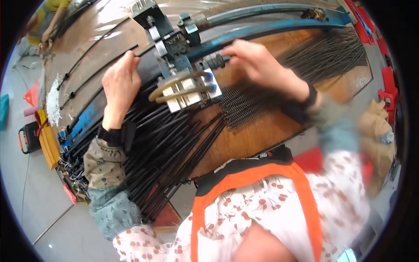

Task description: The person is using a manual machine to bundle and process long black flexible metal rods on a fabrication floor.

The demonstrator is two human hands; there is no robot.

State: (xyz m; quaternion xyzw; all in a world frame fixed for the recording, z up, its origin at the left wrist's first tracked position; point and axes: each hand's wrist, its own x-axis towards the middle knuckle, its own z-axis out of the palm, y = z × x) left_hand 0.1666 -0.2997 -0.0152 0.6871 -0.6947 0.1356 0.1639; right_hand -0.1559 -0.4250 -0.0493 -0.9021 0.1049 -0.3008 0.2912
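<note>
A metal clamping machine (174,52) with a silver block and two curved hoses (183,89) stands on the bench between my hands. My left hand (120,83) is closed beside its left side, the fingertips pinched on a thin black cable that runs toward the machine. My right hand (262,61) is closed at the machine's right side, its fingertips by a dark round fitting (214,62). What those fingers hold, if anything, is hidden. Beneath my left forearm lies a big bundle of black cables (161,139).
Thin dark springs or coiled rods (323,52) lie in a wide heap at right. A blue curved rail (262,32) runs behind the machine. Single cables (94,74) lie at far left near white bits (53,102). Another person's arm (54,22) is at upper left. Red bins (387,87) stand at right.
</note>
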